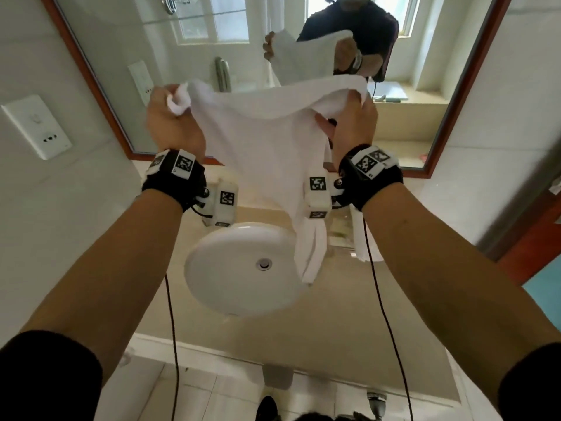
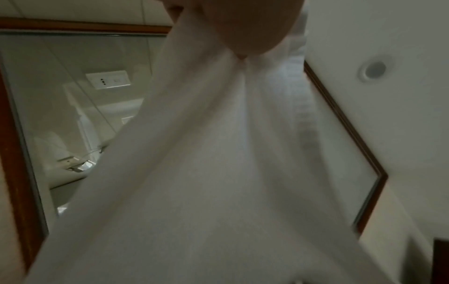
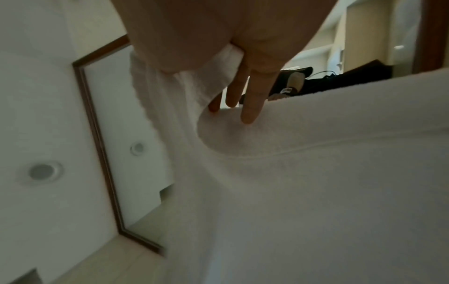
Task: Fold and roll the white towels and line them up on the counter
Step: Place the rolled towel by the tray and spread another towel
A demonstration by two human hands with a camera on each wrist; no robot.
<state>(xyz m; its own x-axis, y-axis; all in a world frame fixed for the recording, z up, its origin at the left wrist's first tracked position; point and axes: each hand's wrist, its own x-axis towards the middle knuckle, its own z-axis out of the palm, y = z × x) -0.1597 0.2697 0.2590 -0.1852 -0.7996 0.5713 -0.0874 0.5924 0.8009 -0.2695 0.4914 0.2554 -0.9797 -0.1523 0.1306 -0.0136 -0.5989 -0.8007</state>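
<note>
I hold a white towel (image 1: 267, 141) up in the air in front of the mirror, above the sink. My left hand (image 1: 173, 117) grips its bunched left corner in a fist. My right hand (image 1: 352, 123) grips the right corner, fingers curled over the top edge. The cloth sags between the hands and its tail hangs down over the sink's right side. In the left wrist view the towel (image 2: 218, 173) fans out from under my left hand (image 2: 238, 26). In the right wrist view the fingers (image 3: 250, 107) of my right hand lie over the towel (image 3: 316, 173).
A round white sink (image 1: 243, 268) sits in the beige counter (image 1: 349, 323) below. Another white towel (image 1: 364, 238) lies on the counter right of the sink. A wood-framed mirror (image 1: 136, 86) fills the wall ahead; a white socket plate (image 1: 36, 126) is on the left wall.
</note>
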